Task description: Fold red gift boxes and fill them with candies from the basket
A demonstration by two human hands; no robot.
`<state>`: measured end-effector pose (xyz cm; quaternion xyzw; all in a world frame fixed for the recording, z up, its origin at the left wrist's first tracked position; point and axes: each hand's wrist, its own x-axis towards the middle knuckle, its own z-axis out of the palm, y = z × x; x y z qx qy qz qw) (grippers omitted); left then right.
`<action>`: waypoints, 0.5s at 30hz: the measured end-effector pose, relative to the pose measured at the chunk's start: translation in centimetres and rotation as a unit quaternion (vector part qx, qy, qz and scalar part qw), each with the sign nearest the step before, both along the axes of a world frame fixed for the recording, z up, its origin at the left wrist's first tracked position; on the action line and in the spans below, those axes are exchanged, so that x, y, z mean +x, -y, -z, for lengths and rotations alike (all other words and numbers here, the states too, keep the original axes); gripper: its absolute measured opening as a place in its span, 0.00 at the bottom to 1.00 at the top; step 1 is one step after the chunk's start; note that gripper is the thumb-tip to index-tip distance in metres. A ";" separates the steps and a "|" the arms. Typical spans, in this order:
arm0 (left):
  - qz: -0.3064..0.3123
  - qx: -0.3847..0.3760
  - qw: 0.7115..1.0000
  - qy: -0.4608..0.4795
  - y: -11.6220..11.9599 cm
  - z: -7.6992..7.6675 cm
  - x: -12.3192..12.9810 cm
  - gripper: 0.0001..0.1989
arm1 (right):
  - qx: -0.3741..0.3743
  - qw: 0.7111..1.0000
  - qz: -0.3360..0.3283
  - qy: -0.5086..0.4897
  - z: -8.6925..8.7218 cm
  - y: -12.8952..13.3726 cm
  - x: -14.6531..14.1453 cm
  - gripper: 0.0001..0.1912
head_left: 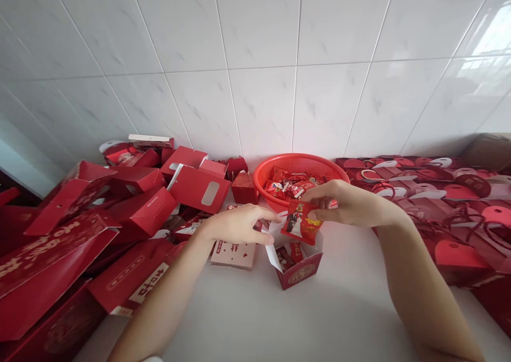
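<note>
A small red gift box (302, 272) with white inner flaps stands open at the middle of the table, with several wrapped candies (290, 254) inside. My left hand (241, 225) pinches the box's left flap between thumb and fingers. Over the box opening, my right hand (339, 205) holds a red and yellow candy packet (301, 222) by its right side. Just behind sits a red plastic basket (259, 171), partly filled with red-wrapped candies (293, 183); my right hand covers part of its front right rim.
Empty red boxes (139, 213) lie in a heap on the left. A pale printed card (233, 254) lies near my left hand. Rows of red boxes with cord handles (431, 191) fill the right side. A white tiled wall (263, 106) rises behind the table (255, 319).
</note>
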<state>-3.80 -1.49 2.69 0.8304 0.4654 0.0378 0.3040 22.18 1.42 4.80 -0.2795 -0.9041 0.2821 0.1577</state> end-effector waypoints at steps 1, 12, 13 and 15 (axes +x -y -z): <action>0.001 -0.003 1.000 0.002 -0.1 0.0 -0.1 0.26 | -0.011 1.000 -0.013 0.013 0.1 0.0 -0.1 0.11; 0.008 -0.009 1.000 -0.004 -0.2 0.5 -0.4 0.31 | 0.058 0.994 0.052 0.074 1.0 -0.4 -1.1 0.11; 0.008 -0.006 1.000 -0.006 -0.2 0.4 -0.3 0.31 | 0.053 0.994 0.055 0.084 1.0 -0.4 -1.0 0.11; 0.009 0.000 1.000 -0.010 -0.1 0.3 -0.3 0.30 | 0.038 0.991 0.062 0.110 0.9 -0.3 -0.7 0.10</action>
